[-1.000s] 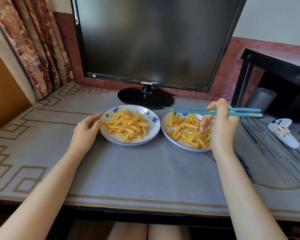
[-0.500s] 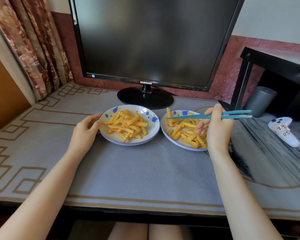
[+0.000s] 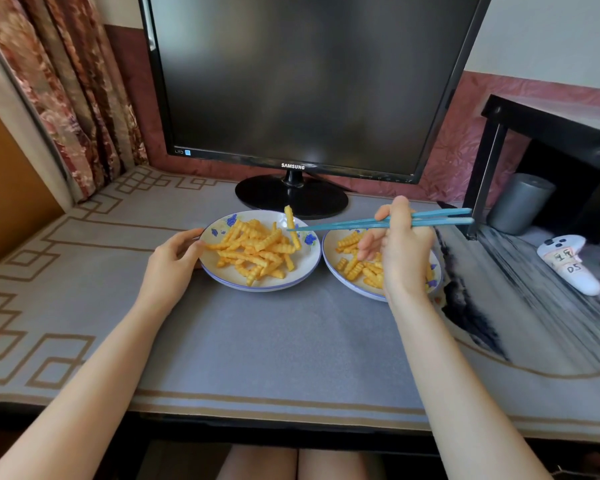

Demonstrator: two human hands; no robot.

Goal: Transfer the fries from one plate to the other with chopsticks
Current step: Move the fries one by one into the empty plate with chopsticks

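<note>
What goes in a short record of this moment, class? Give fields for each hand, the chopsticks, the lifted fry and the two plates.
left hand: holds the left rim of the left plate
right hand: grips the blue chopsticks above the right plate
chopsticks: tips pinch one fry
fry: nearly upright, above the left plate's far right edge
left plate: heaped with fries
right plate: fries, partly hidden by the right hand
</note>
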